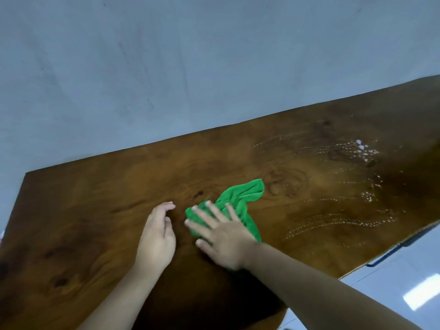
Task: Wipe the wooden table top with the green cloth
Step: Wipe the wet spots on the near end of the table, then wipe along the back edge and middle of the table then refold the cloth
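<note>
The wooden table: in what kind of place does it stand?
Probably a plain indoor room, perhaps in a home; more cannot be told. The wooden table top stands before a bare grey-blue wall, with a pale glossy floor beside it, and wet white streaks lie on the wood.

Head view was checked for markings. The wooden table top (pixel 95 210), green cloth (pixel 240 196) and grey wall (pixel 190 67) carried no text, label, brand, number or sign that could be read.
</note>
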